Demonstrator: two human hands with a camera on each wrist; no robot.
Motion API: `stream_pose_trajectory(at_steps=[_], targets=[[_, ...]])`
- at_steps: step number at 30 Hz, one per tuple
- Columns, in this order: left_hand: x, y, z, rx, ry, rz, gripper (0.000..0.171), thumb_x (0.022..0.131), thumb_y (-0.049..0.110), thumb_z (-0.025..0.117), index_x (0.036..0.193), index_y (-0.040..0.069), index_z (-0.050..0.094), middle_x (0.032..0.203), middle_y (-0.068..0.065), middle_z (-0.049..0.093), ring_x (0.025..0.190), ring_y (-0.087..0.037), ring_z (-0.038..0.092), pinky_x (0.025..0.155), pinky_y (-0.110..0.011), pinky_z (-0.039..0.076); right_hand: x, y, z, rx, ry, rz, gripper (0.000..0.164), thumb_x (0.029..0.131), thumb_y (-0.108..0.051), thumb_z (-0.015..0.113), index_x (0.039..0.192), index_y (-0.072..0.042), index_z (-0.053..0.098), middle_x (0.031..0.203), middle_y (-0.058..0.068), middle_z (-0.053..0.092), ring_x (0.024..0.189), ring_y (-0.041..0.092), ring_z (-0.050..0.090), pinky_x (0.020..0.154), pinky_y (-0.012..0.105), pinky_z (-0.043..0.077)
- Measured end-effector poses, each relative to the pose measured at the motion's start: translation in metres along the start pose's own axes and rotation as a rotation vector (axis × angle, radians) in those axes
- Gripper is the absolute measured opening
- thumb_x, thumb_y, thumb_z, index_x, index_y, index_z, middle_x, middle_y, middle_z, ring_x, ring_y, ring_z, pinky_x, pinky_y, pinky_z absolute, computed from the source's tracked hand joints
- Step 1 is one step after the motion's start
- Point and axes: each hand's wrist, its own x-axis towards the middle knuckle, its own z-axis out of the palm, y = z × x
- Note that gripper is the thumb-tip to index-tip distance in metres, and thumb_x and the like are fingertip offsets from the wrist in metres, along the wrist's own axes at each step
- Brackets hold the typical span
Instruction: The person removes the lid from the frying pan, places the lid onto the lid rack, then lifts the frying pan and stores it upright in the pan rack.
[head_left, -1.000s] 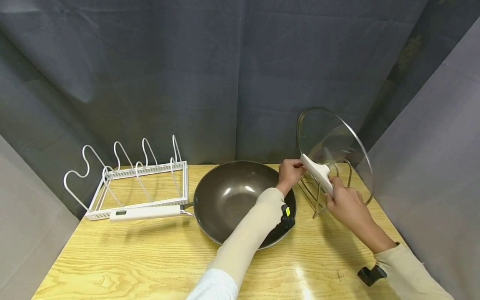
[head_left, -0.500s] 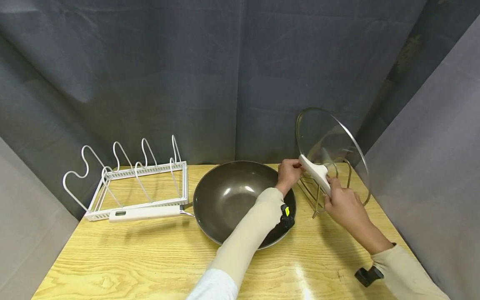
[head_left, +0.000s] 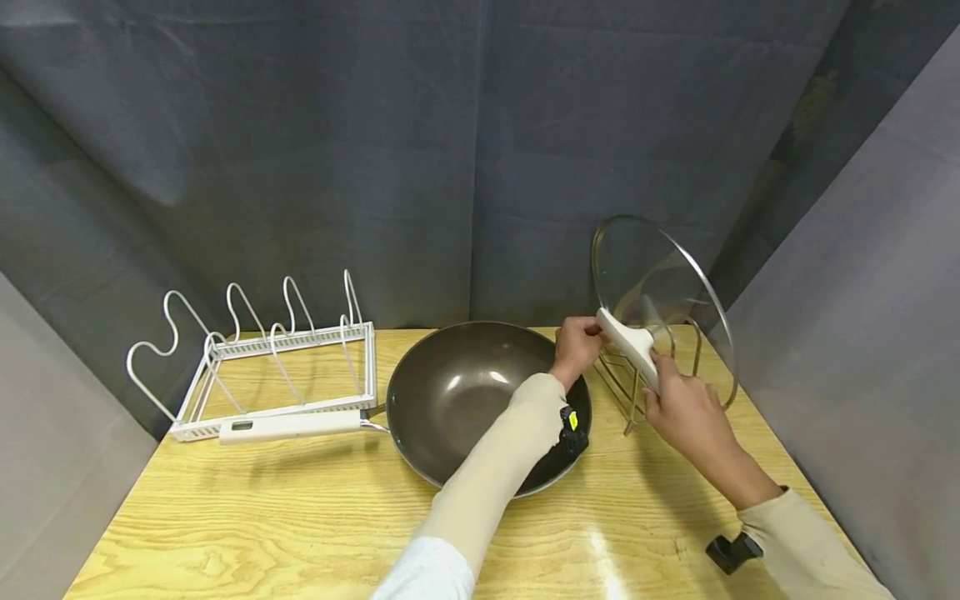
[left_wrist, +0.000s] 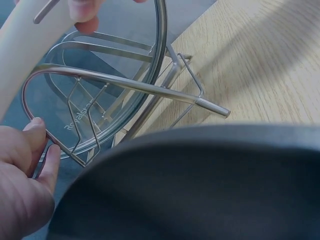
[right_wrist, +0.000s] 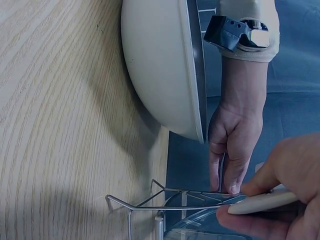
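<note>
My right hand [head_left: 686, 407] grips the lower end of a white handle [head_left: 628, 340] on a round glass pan lid [head_left: 643, 262] with a metal rim. The lid stands tilted in a small metal wire rack [left_wrist: 135, 86], its lower rim between the wires. My left hand [head_left: 577, 345] reaches across the wok [head_left: 457, 400] to the rack's near left side. In the left wrist view, the thumb and fingers of that hand [left_wrist: 25, 175] pinch the rack's bent wire end. In the right wrist view, fingers of the right hand [right_wrist: 290, 195] wrap the handle.
The dark wok sits mid-table, its white handle [head_left: 292, 426] pointing left past the front of a white rack [head_left: 273, 408] with several upright loops. Dark curtain [head_left: 375, 167] hangs behind the wooden table [head_left: 300, 533]; grey panels stand at both sides.
The glass lid and my right hand have shifted slightly left, and the lid leans a little differently. My left hand stays at the wire rack.
</note>
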Motion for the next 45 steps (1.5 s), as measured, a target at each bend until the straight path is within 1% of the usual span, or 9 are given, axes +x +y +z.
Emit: stream_pose_trajectory(at_steps=[7, 13, 21, 26, 29, 34, 35, 39, 45], targets=[[0.002, 0.0, -0.006, -0.082, -0.029, -0.021, 0.01, 0.088, 0.0, 0.075, 0.095, 0.006, 0.081, 0.089, -0.005, 0.079, 0.081, -0.012, 0.073, 0.072, -0.013, 0.048, 0.001, -0.002, -0.003, -0.005, -0.038, 0.043, 0.057, 0.087, -0.009, 0.073, 0.134, 0.015, 0.05, 0.08, 0.035, 0.067, 0.058, 0.044, 0.063, 0.047, 0.057, 0.045], [0.004, 0.0, -0.025, -0.175, -0.053, -0.026, 0.019, 0.09, 0.002, 0.076, 0.109, 0.002, 0.077, 0.102, -0.01, 0.079, 0.094, -0.019, 0.076, 0.076, -0.016, 0.055, -0.002, -0.006, -0.01, -0.009, -0.012, 0.033, 0.061, 0.086, -0.013, 0.076, 0.134, 0.014, 0.05, 0.076, 0.032, 0.065, 0.056, 0.043, 0.062, 0.047, 0.058, 0.044], [0.0, 0.002, -0.074, -0.121, -0.095, -0.03, 0.027, 0.097, 0.01, 0.071, 0.123, 0.006, 0.072, 0.114, -0.007, 0.077, 0.104, -0.019, 0.073, 0.092, -0.027, 0.055, -0.01, -0.017, -0.03, -0.023, 0.012, -0.038, 0.062, 0.085, -0.015, 0.079, 0.133, 0.012, 0.051, 0.072, 0.026, 0.064, 0.05, 0.032, 0.058, 0.04, 0.049, 0.042], [-0.004, 0.004, -0.11, -0.094, -0.128, -0.024, 0.032, 0.099, 0.016, 0.069, 0.129, 0.006, 0.069, 0.117, -0.007, 0.076, 0.108, -0.019, 0.072, 0.097, -0.033, 0.054, -0.012, -0.025, -0.042, -0.048, 0.102, -0.109, 0.057, 0.081, -0.017, 0.082, 0.127, 0.007, 0.058, 0.078, 0.029, 0.068, 0.057, 0.041, 0.064, 0.042, 0.057, 0.042], [-0.008, 0.003, -0.13, -0.051, -0.159, 0.005, 0.035, 0.1, 0.022, 0.066, 0.132, 0.008, 0.067, 0.12, -0.004, 0.075, 0.111, -0.016, 0.07, 0.101, -0.034, 0.052, -0.012, -0.029, -0.046, -0.046, 0.157, -0.143, 0.054, 0.08, -0.018, 0.082, 0.125, 0.003, 0.06, 0.086, 0.029, 0.071, 0.062, 0.045, 0.065, 0.044, 0.063, 0.043], [-0.02, 0.002, -0.165, 0.042, -0.216, 0.09, 0.042, 0.102, 0.032, 0.064, 0.138, 0.011, 0.062, 0.129, -0.002, 0.071, 0.118, -0.014, 0.066, 0.106, -0.034, 0.048, -0.009, -0.035, -0.049, 0.019, 0.165, -0.172, 0.055, 0.079, -0.019, 0.083, 0.125, 0.002, 0.062, 0.092, 0.028, 0.073, 0.063, 0.039, 0.069, 0.044, 0.057, 0.048], [-0.023, 0.002, -0.173, 0.055, -0.23, 0.102, 0.043, 0.102, 0.033, 0.064, 0.139, 0.011, 0.061, 0.131, -0.002, 0.069, 0.119, -0.015, 0.066, 0.102, -0.035, 0.052, -0.009, -0.036, -0.05, 0.036, 0.153, -0.17, 0.055, 0.079, -0.019, 0.084, 0.125, 0.002, 0.062, 0.093, 0.028, 0.073, 0.065, 0.038, 0.071, 0.045, 0.056, 0.049], [-0.036, 0.0, -0.203, 0.144, -0.265, 0.132, 0.05, 0.101, 0.04, 0.064, 0.143, 0.013, 0.058, 0.137, -0.003, 0.066, 0.128, -0.018, 0.06, 0.107, -0.038, 0.048, -0.009, -0.042, -0.05, 0.102, 0.077, -0.138, 0.054, 0.082, -0.02, 0.084, 0.128, 0.001, 0.062, 0.101, 0.03, 0.073, 0.075, 0.04, 0.074, 0.055, 0.058, 0.054], [-0.054, -0.009, -0.246, 0.377, -0.283, 0.204, 0.063, 0.099, 0.048, 0.063, 0.149, 0.011, 0.052, 0.148, -0.004, 0.057, 0.139, -0.023, 0.05, 0.116, -0.042, 0.039, -0.013, -0.049, -0.049, 0.235, -0.084, -0.069, 0.058, 0.093, -0.032, 0.077, 0.139, -0.002, 0.059, 0.131, 0.03, 0.064, 0.091, 0.045, 0.073, 0.078, 0.067, 0.053]])
